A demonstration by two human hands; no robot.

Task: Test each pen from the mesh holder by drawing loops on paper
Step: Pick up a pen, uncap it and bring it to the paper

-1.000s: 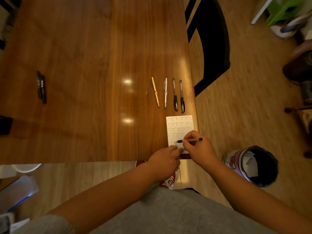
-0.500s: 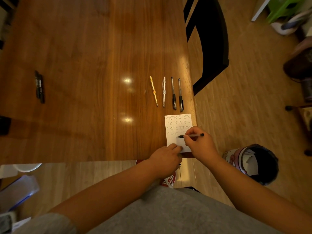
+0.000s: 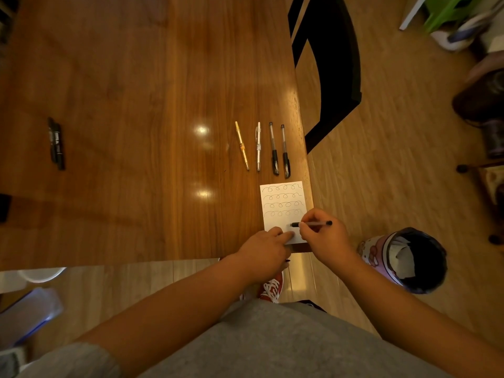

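Observation:
A small white sheet of paper [image 3: 281,203] lies at the table's near right corner, carrying several rows of drawn loops. My right hand [image 3: 324,238] grips a black pen [image 3: 311,224], its tip pointing left over the lower part of the sheet. Fingers of my left hand [image 3: 266,251] press the sheet's near edge flat. Beyond the paper a yellow pen [image 3: 242,145], a white pen [image 3: 258,146] and two black-grip pens [image 3: 279,149] lie side by side. No mesh holder is in view.
Two black markers [image 3: 56,143] lie far left on the wooden table [image 3: 136,105]. A black chair [image 3: 330,64] stands past the table's right edge. A patterned waste bin [image 3: 406,257] sits on the floor at the right. A dark object [image 3: 4,207] pokes in at the left edge.
The pen in my right hand has shifted a little over the lower part of the sheet. My left hand stays pressed on the paper's near edge.

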